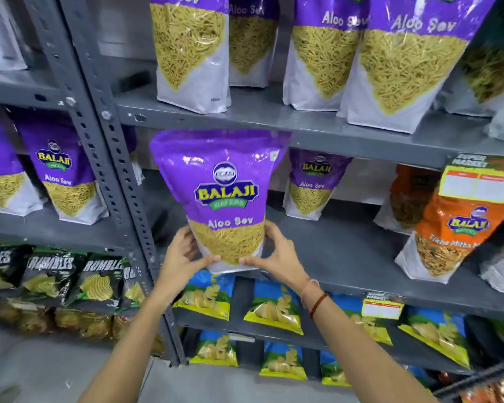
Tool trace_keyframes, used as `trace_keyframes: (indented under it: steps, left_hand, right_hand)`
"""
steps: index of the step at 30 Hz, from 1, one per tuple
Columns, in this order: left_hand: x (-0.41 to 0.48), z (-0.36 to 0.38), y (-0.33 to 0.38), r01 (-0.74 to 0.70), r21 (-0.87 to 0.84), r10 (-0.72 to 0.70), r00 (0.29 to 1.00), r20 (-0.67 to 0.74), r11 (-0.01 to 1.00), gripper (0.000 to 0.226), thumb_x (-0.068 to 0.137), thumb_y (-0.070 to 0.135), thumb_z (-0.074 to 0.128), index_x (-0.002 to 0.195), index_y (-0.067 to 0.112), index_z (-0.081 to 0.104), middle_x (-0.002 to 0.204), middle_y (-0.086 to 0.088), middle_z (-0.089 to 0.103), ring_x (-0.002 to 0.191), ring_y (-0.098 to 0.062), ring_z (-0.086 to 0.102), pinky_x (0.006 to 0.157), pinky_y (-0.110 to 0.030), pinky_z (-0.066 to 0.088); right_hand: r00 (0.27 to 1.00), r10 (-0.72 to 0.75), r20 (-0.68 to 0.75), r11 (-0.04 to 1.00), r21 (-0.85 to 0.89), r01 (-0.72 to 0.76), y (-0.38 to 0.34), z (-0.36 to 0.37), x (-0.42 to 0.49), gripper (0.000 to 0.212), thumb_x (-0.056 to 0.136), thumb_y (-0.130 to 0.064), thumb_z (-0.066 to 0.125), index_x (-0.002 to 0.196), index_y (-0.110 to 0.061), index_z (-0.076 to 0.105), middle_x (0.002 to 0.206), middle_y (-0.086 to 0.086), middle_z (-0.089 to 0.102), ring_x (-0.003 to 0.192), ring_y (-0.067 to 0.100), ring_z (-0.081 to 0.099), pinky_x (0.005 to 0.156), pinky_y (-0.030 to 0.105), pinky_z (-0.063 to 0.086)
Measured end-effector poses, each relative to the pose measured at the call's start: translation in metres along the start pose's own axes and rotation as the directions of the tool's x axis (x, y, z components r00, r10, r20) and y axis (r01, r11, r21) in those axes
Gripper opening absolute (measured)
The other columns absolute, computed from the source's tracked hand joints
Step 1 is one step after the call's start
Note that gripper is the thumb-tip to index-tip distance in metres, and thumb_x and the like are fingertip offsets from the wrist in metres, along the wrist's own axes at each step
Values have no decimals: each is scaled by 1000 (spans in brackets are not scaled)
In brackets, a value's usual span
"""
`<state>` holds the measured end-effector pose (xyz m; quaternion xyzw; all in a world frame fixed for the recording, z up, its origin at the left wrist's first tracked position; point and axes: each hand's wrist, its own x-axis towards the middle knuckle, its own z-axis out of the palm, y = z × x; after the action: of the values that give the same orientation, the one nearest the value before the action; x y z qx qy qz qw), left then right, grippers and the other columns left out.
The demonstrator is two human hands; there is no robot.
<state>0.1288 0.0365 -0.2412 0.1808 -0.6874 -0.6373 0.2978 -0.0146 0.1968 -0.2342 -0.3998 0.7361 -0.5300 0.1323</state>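
Note:
A large purple and white Balaji Aloo Sev pouch [221,193] stands upright at the front edge of the middle grey shelf [346,257]. My left hand [184,254] grips its lower left side, thumb across the bottom front. My right hand [277,251] grips the lower right side the same way, with a thread band on the wrist. Whether the pouch's base rests on the shelf or hangs just off it, I cannot tell.
More Aloo Sev pouches [402,68] fill the shelf above, one [312,184] stands behind on the same shelf, and others [61,175] on the left rack. Orange Balaji pouches [454,237] stand right. Blue chip bags [274,309] and black Rumbles bags [96,280] sit below. A perforated upright [120,175] divides the racks.

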Motion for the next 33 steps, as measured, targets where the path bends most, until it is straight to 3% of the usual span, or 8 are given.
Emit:
trace_keyframes:
  steps: [2, 6, 13, 18, 23, 28, 31, 33]
  left_hand:
    - [7, -6, -20, 22, 24, -22, 1000, -16, 999, 68, 56, -8, 78, 105, 28, 48, 105, 2, 68, 95, -15, 65, 73, -14, 52]
    - [37, -19, -44, 48, 101, -49, 999, 2, 994, 68, 58, -10, 78, 110, 18, 45, 111, -11, 64, 100, -22, 63, 78, -18, 53]
    - [108, -23, -49, 41, 264, -50, 998, 25, 964, 61, 58, -8, 79, 104, 15, 46, 97, 4, 63, 78, 13, 62, 72, -8, 49]
    - [129, -29, -71, 118, 340, -123, 992, -7, 933, 60, 54, 6, 85, 101, 21, 51, 100, -7, 66, 91, -18, 65, 89, -39, 52]
    - [124, -29, -82, 208, 426, -206, 977, -51, 881, 51, 64, 11, 81, 106, 11, 53, 111, -15, 65, 105, -30, 62, 93, -39, 48]
    - [112, -20, -59, 306, 553, -210, 950, -232, 775, 42, 72, 19, 75, 106, 1, 60, 109, -25, 67, 106, -33, 62, 88, -39, 46]
    - [100, -14, -16, 200, 598, -153, 980, -129, 776, 26, 74, 24, 74, 90, 4, 69, 94, -18, 73, 91, -19, 67, 82, -31, 48]
    - [92, 0, 29, 87, 474, -116, 993, 32, 876, 26, 70, 29, 78, 89, 13, 70, 92, -8, 74, 76, 2, 66, 74, -13, 48]
  right_hand:
    - [998, 29, 50, 998, -49, -27, 12, 10, 12, 75, 61, -33, 88, 125, -23, 50, 116, -15, 64, 108, -8, 57, 88, 16, 46]
    - [995, 69, 70, 987, -147, -58, 32, 26, 46, 77, 58, -33, 89, 122, -13, 51, 122, 5, 63, 113, 16, 58, 90, 33, 49]
    - [989, 134, 65, 970, -211, -118, 44, 36, 113, 77, 59, -19, 90, 120, -5, 45, 117, 15, 63, 98, 21, 58, 77, 30, 46]
    - [964, 231, 128, 947, -258, -193, 56, 44, 138, 80, 69, -12, 82, 133, -6, 35, 114, 9, 59, 102, 26, 54, 85, 31, 42]
    - [949, 285, 132, 936, -252, -246, 64, 48, 138, 80, 75, -13, 78, 138, -7, 29, 131, 18, 58, 122, 38, 53, 98, 40, 42]
    - [974, 195, -115, 941, -258, -219, 42, 34, 118, 77, 78, -21, 76, 140, -4, 35, 136, 21, 52, 123, 36, 51, 100, 41, 43]
    - [965, 31, -261, 974, -210, -88, 4, 11, 93, 45, 80, -21, 74, 120, -7, 58, 117, 13, 61, 94, 20, 61, 87, 45, 53]
    - [930, -102, -354, 983, -181, 39, -34, -10, 73, 29, 80, -19, 73, 107, -12, 65, 107, 10, 65, 82, 12, 62, 75, 37, 57]
